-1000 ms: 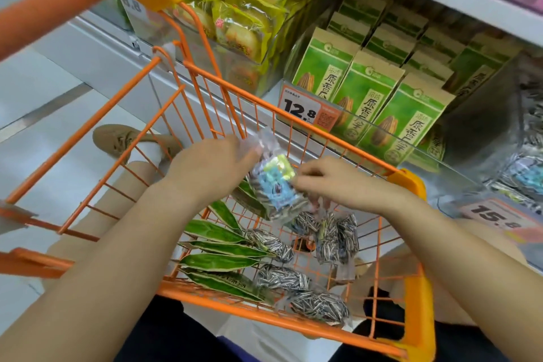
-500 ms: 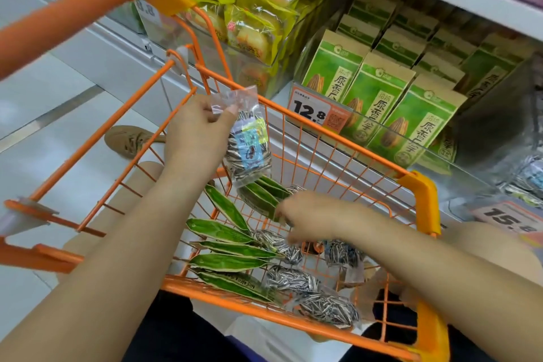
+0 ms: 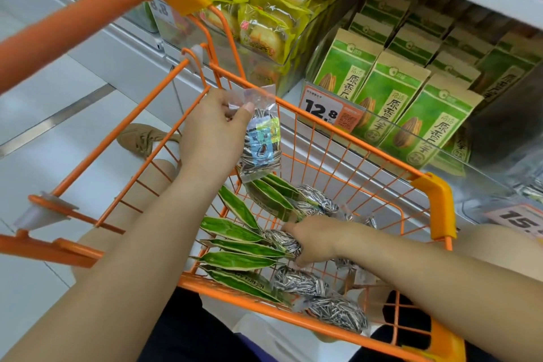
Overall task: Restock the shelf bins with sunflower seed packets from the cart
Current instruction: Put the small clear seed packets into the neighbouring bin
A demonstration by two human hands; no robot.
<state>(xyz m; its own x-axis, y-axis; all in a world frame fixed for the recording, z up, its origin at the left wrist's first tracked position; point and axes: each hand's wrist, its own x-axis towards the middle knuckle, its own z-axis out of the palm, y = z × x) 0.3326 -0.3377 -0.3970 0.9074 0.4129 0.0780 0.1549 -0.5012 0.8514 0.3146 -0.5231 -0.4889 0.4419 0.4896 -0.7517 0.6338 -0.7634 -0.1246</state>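
Left hand (image 3: 211,129) around hanging seed packet (image 3: 260,141)

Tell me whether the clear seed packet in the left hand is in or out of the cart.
Out: the left hand pinches the clear seed packet above the cart rim.

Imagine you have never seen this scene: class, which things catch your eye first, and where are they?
The bright orange cart fills the middle of the view, with green packets and clear seed bags lying in it. Above it, the left hand pinches a clear bag of seeds by its top, while the right hand reaches down among the bags. At upper right, green seed boxes stand in rows on the shelf behind a price tag.
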